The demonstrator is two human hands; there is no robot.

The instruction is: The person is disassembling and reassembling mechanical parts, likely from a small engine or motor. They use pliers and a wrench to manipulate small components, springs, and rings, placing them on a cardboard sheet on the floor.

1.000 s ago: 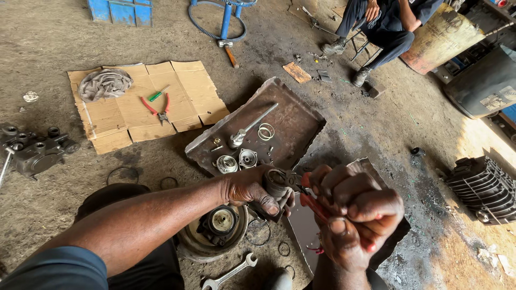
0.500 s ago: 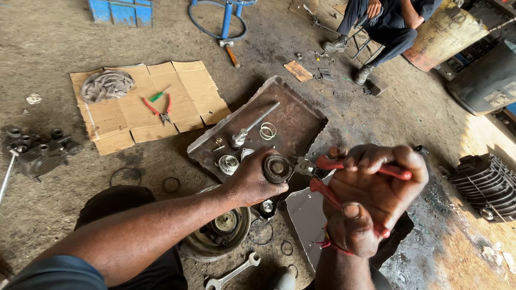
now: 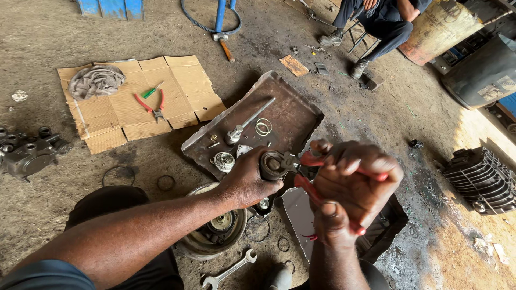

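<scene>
Hands: left hand (image 3: 248, 180) is closed around a round grey metal bearing-like part (image 3: 271, 165), held up in the air above the floor. Right hand (image 3: 352, 185) is squeezed shut on the red-handled pliers (image 3: 301, 161), tips set into the part's open face.
Location: part sits between both hands, above the near edge of the rusty flat metal tray (image 3: 293, 115) with loose rings and a steel shaft (image 3: 248, 124).
Slip risk: plier tips look shallowly seated; if they pop out, I'd expect a ring to fly off and the tips to jab the left fingers (image 3: 269, 185) wrapped just beside the face.
Drop risk: part is held in one hand only; a hard twist could wrench it loose onto the drum-shaped housing (image 3: 215, 225) below.
Orientation: part's open face points right, toward the pliers.
Long axis: roughly horizontal, left to right; the pliers run nearly in line with it, handles sloping down toward the right hand.
</scene>
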